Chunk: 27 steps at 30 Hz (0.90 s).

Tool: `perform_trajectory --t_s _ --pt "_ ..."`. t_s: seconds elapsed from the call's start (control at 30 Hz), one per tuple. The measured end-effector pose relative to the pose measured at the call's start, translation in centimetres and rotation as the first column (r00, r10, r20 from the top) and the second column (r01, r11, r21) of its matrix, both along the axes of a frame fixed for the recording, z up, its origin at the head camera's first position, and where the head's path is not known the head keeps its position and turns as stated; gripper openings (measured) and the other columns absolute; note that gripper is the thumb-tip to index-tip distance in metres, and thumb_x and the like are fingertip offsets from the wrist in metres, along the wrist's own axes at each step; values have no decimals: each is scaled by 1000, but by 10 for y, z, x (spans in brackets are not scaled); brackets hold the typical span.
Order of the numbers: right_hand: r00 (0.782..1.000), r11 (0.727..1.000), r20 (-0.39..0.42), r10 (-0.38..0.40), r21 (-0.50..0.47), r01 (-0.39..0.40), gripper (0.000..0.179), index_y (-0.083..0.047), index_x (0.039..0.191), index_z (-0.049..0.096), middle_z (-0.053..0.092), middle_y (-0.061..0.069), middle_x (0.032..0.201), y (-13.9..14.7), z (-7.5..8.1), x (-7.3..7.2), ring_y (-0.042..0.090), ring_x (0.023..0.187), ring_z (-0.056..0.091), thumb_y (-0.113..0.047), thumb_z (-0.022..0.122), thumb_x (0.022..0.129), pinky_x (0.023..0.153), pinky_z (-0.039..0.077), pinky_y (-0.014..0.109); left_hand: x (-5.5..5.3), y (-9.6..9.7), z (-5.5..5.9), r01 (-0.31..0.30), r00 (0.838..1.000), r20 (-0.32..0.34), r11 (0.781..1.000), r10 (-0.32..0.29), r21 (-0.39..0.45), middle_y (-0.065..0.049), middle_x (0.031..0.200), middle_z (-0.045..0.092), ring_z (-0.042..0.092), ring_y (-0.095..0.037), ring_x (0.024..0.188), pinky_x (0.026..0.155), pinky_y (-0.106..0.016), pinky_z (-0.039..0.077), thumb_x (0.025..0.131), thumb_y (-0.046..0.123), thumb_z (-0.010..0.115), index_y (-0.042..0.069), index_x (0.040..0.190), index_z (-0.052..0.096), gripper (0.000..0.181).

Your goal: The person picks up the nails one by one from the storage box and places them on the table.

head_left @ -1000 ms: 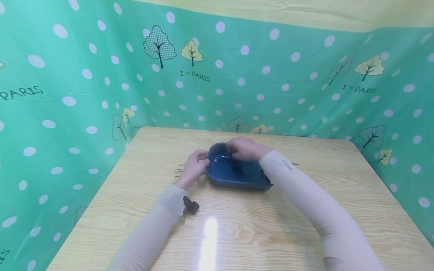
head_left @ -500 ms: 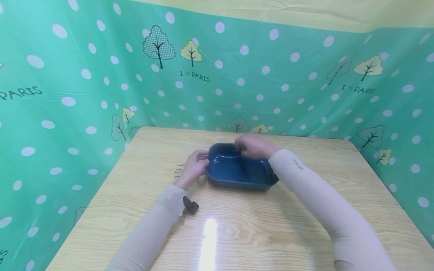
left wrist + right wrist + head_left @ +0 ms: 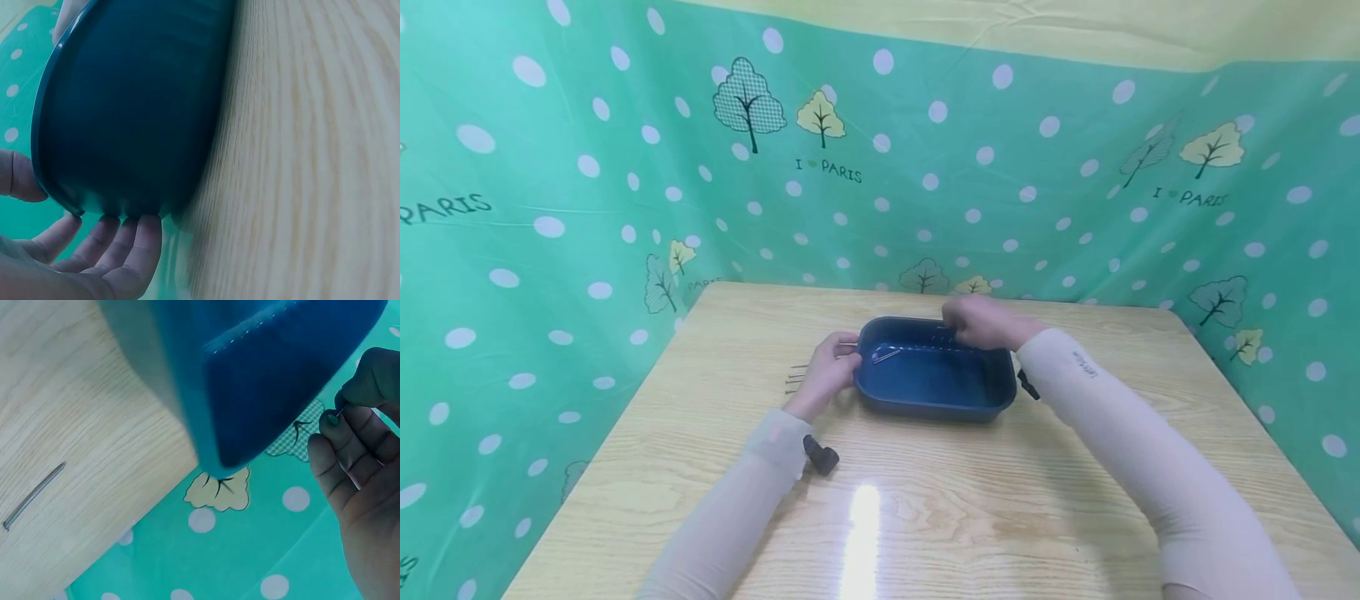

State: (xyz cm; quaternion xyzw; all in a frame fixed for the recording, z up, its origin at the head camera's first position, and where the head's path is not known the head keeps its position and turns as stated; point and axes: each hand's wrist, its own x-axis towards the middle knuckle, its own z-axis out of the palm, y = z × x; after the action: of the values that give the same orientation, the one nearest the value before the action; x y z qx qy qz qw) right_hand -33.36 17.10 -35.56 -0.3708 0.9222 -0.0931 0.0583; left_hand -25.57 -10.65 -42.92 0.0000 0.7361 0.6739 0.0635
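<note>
A dark blue rectangular basin [image 3: 936, 383] with rounded corners stands on the table. My left hand [image 3: 827, 371] holds its left end. In the left wrist view, the thumb is at the rim and the other fingertips touch the outer wall of the basin [image 3: 137, 112]. Over the far rim, toward the right, is my right hand [image 3: 985, 322]. In the right wrist view, thumb and forefinger of the right hand [image 3: 369, 437] pinch a thin dark nail [image 3: 339, 412], mostly hidden by the fingers. One nail [image 3: 886, 356] lies inside the basin, near its left end.
Several nails [image 3: 795, 379] lie on the wooden table [image 3: 940, 500] left of the left hand. Another loose nail [image 3: 34, 495] lies on the wood in the right wrist view. Behind the table hangs a green dotted curtain [image 3: 880, 167].
My right hand has moved rightward along the basin's far side, uncovering more of the basin's inside. The left hand and the basin stay nearly in place.
</note>
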Motion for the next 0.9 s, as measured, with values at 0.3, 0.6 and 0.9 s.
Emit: perform_trajectory --t_s 0.3,0.6,0.9 --pt "999 999 15 -45 31 44 14 -7 89 63 58 -2 78 18 1 4 17 71 52 1 63 78 65 50 32 0 1 0 -3 1000 4 1000 3 -14 -23 125 51 60 -37 104 76 -34 59 91 3 51 2 131 46 40" --pt "996 996 -4 -91 21 91 14 -8 89 64 60 -1 81 38 4 9 17 74 55 0 63 78 67 52 34 0 0 2 19 999 28 1000 -20 14 -27 129 48 57 -41 108 78 -36 58 91 1 50 -1 134 43 44" --pt "994 994 -26 -108 3 108 16 -9 89 63 60 -1 80 57 4 11 17 72 55 1 63 76 64 51 33 0 2 0 -12 1000 -2 1000 12 -11 -23 124 51 60 -37 102 75 -36 59 91 2 50 2 131 46 41"
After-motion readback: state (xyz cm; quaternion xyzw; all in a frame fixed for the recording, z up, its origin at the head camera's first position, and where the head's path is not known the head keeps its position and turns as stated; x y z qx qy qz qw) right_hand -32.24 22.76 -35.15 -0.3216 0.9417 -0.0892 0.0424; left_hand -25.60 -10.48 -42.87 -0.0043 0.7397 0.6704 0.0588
